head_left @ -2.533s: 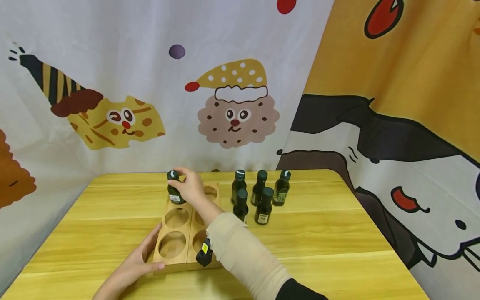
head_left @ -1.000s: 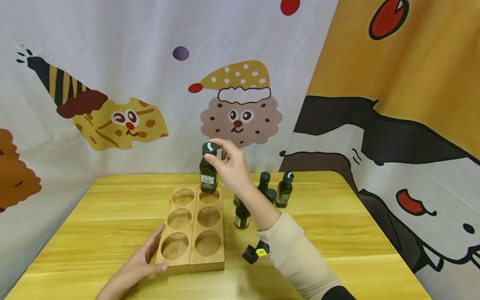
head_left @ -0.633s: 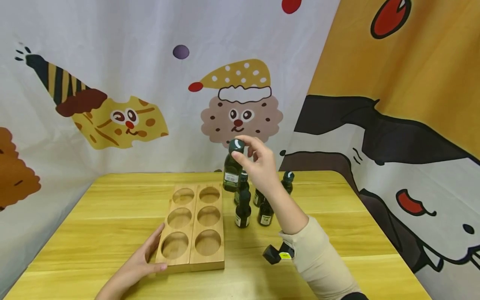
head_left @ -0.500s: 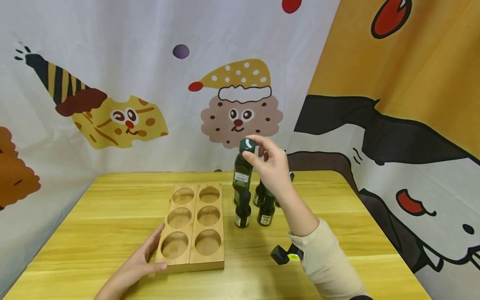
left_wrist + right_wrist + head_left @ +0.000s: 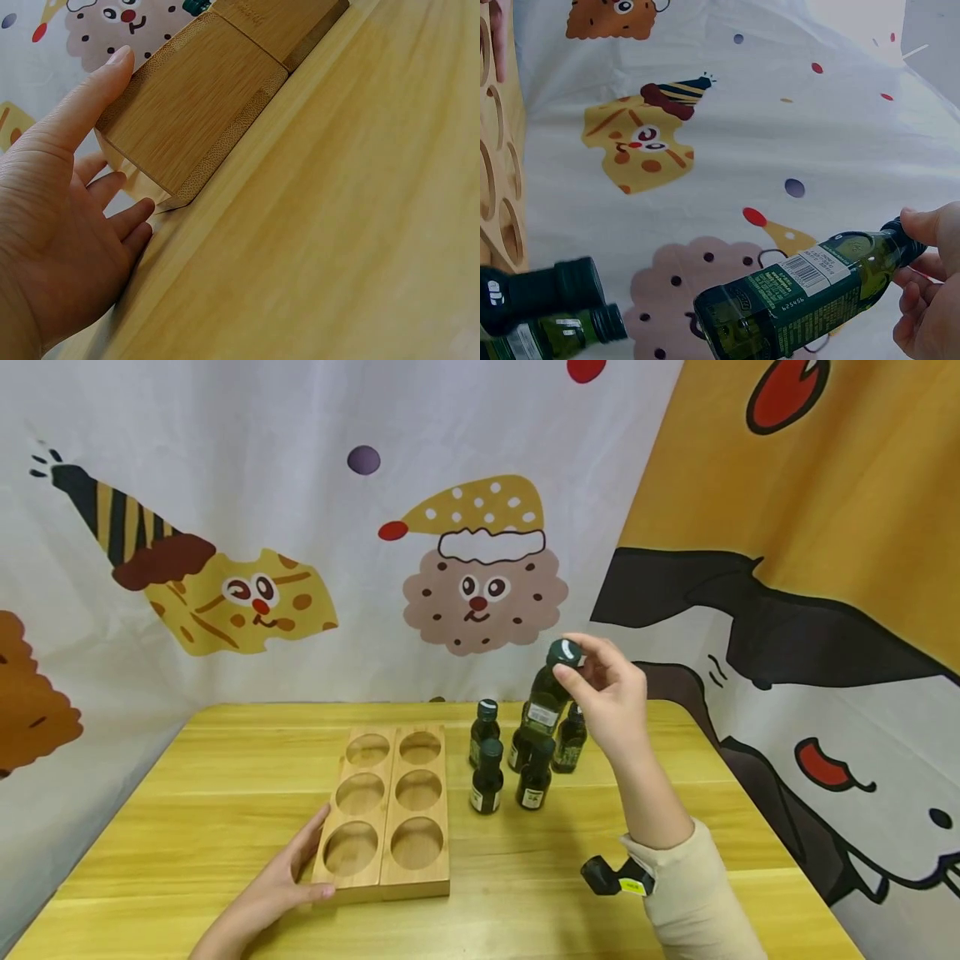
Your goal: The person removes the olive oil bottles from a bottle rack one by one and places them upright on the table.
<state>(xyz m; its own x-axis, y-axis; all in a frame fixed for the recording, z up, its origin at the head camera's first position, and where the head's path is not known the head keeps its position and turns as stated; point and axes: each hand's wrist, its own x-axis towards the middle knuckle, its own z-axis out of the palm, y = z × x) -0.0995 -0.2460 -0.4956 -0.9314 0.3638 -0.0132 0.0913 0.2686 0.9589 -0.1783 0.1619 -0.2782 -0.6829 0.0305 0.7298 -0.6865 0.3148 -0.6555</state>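
Note:
My right hand [image 5: 611, 693] pinches a small dark green glass bottle [image 5: 542, 714] by its cap, between thumb and fingers. The bottle hangs slightly tilted above the other bottles, overlapping some of them in the head view. In the right wrist view its white barcode label [image 5: 815, 270] and green glass show. My left hand [image 5: 281, 877] rests at the near left corner of a wooden holder [image 5: 381, 860] with two rows of round wells. The thumb lies at the front edge, the other fingers spread loosely along the left side.
Several similar bottles stand upright on the wooden table [image 5: 675, 852], right of the holder: a front left bottle [image 5: 486, 787], a front right bottle [image 5: 534, 785], a back left bottle [image 5: 483, 731] and a right bottle [image 5: 569, 743]. A printed curtain [image 5: 300, 510] hangs behind the table.
My right hand has lifted the bottle from the far left of the holder and carried it rightward over the standing bottles. The left hand has stayed at the holder's corner.

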